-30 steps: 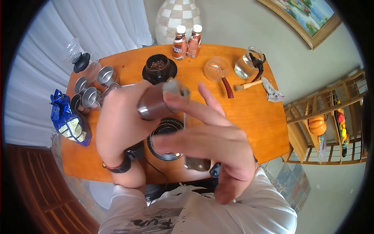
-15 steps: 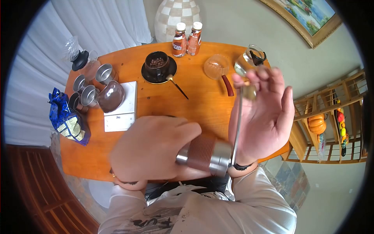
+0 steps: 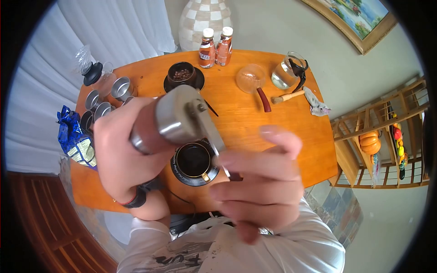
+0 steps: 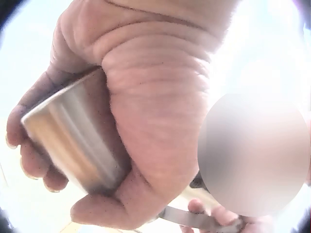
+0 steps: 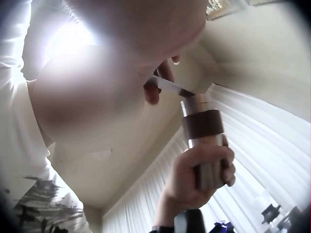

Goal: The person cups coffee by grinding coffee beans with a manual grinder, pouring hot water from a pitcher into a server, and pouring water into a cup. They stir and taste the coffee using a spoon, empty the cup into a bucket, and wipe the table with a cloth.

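Note:
Tilted above the table is a metal coffee grinder with a brown band, its body gripped by my left hand. The left wrist view shows the thumb and fingers round the steel body. From the grinder's top a flat crank slants toward my right hand, whose blurred fingers curl about its knob end. In the right wrist view the grinder stands nearly upright in my left hand. Below the crank, a black cup sits on a dark saucer.
A cup of beans stands at the back, near two bottles. Metal cups and a blue bag are left. A glass pot, water jug, brush and cloth lie right.
The grinder has swung from low near my body up to the left, its crank turning with my right hand. The black cup below, hidden half a second ago, shows again.

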Tool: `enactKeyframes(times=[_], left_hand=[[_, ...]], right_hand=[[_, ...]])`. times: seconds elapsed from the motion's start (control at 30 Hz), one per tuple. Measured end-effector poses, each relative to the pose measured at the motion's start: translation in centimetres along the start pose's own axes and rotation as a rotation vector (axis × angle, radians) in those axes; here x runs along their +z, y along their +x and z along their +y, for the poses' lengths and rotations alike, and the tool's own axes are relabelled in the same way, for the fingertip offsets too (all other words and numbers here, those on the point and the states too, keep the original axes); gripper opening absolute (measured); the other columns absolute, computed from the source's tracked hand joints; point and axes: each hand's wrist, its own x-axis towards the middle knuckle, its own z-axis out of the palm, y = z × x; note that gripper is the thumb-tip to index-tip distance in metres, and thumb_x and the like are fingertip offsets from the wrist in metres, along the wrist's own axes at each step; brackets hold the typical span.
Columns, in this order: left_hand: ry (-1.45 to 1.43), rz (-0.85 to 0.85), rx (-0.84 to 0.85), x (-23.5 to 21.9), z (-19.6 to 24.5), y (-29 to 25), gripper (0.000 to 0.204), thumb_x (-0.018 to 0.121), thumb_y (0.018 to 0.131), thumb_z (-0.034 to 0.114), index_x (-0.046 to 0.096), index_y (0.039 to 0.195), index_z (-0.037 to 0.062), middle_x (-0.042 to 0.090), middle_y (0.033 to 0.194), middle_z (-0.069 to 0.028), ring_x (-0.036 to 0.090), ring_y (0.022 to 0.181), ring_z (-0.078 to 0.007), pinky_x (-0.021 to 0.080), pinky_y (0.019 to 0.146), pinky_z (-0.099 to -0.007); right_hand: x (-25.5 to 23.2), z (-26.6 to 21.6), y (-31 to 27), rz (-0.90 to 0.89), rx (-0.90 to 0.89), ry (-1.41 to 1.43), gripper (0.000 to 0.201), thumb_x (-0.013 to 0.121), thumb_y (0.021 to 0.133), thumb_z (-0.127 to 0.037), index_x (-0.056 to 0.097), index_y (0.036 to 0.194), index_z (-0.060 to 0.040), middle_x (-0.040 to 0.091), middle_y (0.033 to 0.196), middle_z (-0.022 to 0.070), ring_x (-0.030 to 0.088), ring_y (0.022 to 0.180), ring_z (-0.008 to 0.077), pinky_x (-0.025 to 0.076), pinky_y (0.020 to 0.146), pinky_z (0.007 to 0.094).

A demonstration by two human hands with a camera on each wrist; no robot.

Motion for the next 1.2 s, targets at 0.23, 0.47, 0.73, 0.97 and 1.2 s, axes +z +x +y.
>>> enactKeyframes(times=[0.23, 0.47, 0.73, 0.97, 1.2], left_hand=[[-0.448, 0.071, 0.474, 1.5, -0.9, -1.3, 0.048, 0.085, 0.044, 0.029, 0.069, 0.08, 0.0007, 0.064, 0.066, -0.0078, 0.06, 0.052, -0.0224, 0.045, 0.05, -0.0293], [0.118, -0.583, 0.06, 1.8, 1.6, -0.2, 0.04, 0.082, 0.057, 0.012, 0.068, 0.094, 0.0082, 0.069, 0.084, -0.0129, 0.067, 0.079, -0.037, 0.052, 0.065, -0.0429], [0.164, -0.21, -0.128, 0.7, 0.0, 0.7, 0.035, 0.076, 0.059, 0.001, 0.069, 0.093, 0.0001, 0.067, 0.076, -0.0179, 0.064, 0.066, -0.0344, 0.053, 0.066, -0.0348], [0.063, 0.002, -0.015, -2.1, -0.3, -0.5, 0.039, 0.076, 0.059, -0.003, 0.067, 0.097, -0.0026, 0.069, 0.078, -0.0101, 0.062, 0.07, -0.0129, 0.052, 0.071, -0.0286], [0.091, -0.34, 0.11, 0.9, 1.5, -0.5, 0.039, 0.083, 0.059, 0.011, 0.068, 0.095, 0.0024, 0.07, 0.085, -0.0168, 0.066, 0.073, -0.0396, 0.053, 0.065, -0.0382]], right_hand=[[-1.7, 2.3, -1.4, 0.233, 0.192, 0.029, 0.046, 0.041, 0.108, -0.046, 0.053, 0.098, -0.0029, 0.059, 0.094, 0.0137, 0.068, 0.081, 0.0304, 0.057, 0.079, 0.0453], [-0.2, 0.2, 2.4, 0.39, 1.074, 0.731, 0.055, 0.047, 0.105, -0.016, 0.033, 0.151, 0.0105, 0.051, 0.135, 0.0235, 0.059, 0.117, 0.0298, 0.051, 0.096, 0.0397], [-2.3, 0.7, 1.4, -0.477, 0.41, 0.382, 0.083, 0.06, 0.092, -0.057, 0.054, 0.142, 0.0084, 0.069, 0.119, 0.0238, 0.066, 0.116, 0.0402, 0.021, 0.116, 0.0673], [-2.4, 0.1, 2.9, -0.494, 0.96, -0.014, 0.127, 0.004, 0.086, -0.089, 0.037, 0.149, 0.0159, 0.073, 0.115, 0.0231, 0.05, 0.141, 0.0348, -0.02, 0.113, 0.0667], [-2.3, 2.0, 0.9, -0.357, 0.813, -0.11, 0.105, 0.028, 0.076, -0.05, 0.006, 0.159, 0.009, 0.055, 0.143, 0.0271, 0.045, 0.141, 0.0437, -0.001, 0.118, 0.0661]])
